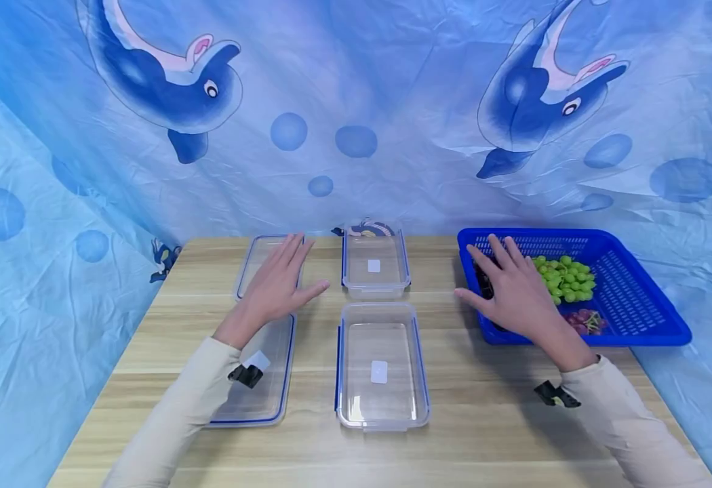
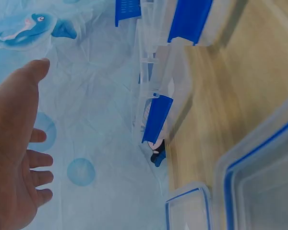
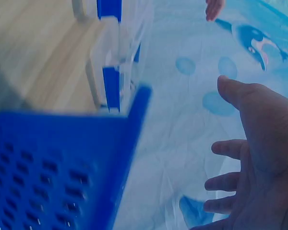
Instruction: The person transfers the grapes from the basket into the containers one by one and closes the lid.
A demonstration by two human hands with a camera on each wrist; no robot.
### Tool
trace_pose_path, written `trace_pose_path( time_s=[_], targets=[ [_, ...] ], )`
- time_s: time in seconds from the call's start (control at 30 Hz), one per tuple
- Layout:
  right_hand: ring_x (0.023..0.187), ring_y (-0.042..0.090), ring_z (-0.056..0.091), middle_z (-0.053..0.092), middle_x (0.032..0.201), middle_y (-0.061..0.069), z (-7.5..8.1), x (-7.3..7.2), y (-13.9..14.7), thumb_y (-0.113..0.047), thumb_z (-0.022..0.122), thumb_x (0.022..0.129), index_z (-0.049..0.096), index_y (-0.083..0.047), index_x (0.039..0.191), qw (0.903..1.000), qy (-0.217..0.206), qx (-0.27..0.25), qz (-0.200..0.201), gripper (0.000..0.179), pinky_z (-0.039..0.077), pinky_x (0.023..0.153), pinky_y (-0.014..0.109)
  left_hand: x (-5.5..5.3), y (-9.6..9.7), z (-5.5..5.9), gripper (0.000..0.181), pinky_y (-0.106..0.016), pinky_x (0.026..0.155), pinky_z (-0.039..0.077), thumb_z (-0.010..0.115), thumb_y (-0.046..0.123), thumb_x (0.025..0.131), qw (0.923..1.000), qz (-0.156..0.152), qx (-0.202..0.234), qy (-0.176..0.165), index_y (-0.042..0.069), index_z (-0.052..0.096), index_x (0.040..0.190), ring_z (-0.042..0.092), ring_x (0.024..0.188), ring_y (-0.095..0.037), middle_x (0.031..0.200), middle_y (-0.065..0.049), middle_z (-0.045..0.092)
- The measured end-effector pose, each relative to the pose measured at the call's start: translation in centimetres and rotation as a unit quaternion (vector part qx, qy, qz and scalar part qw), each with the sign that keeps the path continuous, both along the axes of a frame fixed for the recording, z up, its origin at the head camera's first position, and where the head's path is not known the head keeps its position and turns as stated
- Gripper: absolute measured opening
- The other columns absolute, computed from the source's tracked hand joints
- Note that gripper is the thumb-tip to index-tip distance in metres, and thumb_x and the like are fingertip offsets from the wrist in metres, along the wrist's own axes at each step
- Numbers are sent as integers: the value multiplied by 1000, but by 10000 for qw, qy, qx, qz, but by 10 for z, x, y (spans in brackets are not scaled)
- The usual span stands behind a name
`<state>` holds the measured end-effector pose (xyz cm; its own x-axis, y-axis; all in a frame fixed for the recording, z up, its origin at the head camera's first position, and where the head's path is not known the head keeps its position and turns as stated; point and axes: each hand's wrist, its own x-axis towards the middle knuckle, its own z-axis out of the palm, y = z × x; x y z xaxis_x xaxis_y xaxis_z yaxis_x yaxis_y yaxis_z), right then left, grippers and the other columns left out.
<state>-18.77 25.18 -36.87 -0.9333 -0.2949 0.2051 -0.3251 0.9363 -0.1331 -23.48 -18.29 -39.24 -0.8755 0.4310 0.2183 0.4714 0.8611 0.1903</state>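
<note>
Fingers spread, my left hand (image 1: 277, 281) hovers over two clear lids with blue seals, a far lid (image 1: 251, 266) and a near lid (image 1: 258, 390). My right hand (image 1: 517, 295) is held over the left part of a blue plastic basket (image 1: 643, 271), its fingers extended and holding nothing. Inside the basket lie green grapes (image 1: 566, 278), red grapes (image 1: 584, 321) and some dark fruit (image 1: 484, 281) partly hidden by the right hand. Between the hands stand a smaller clear container (image 1: 376, 261) at the back and a larger clear container (image 1: 380, 346) in front.
A light wooden table (image 1: 453, 420) bears everything. Behind it hangs a blue curtain (image 1: 405, 88) printed with dolphins and bubbles, close to the table's back edge. Blue side clips (image 2: 157, 119) hang down from the containers in the left wrist view.
</note>
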Motion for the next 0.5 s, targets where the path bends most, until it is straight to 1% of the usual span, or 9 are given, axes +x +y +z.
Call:
trace_pose_path(
  time_s=[0.1,0.2,0.37,0.5],
  targets=[
    [153,51,8,16,166,30,9,-2,12,-66,60,94,34,-13,161,9999,-76,-108,-57,90,18,119,73,-12,5,1,92,-55,128,17,51,66,98,9991,-130,366,-141,6,23,162,16,156,-38,169,-20,19],
    [153,52,8,15,166,30,17,-5,26,-64,61,95,31,-12,162,9993,-187,-295,-110,90,17,119,73,-25,10,-2,88,-57,126,21,52,64,99,9963,-256,748,-340,11,24,163,20,155,-38,168,-17,22],
    [151,54,15,15,167,28,28,-8,55,-59,63,96,28,-14,163,9974,-340,-588,-228,88,23,112,79,-46,21,-15,81,-60,125,23,53,63,99,9874,-459,1293,-784,17,29,162,23,154,-36,168,-13,25],
    [146,59,21,16,167,27,31,-11,80,-55,64,97,28,-13,163,9955,-448,-781,-305,86,26,107,81,-61,32,-24,81,-63,124,23,55,64,97,9782,-483,1688,-1105,21,32,161,23,154,-34,168,-11,26]
  ],
)
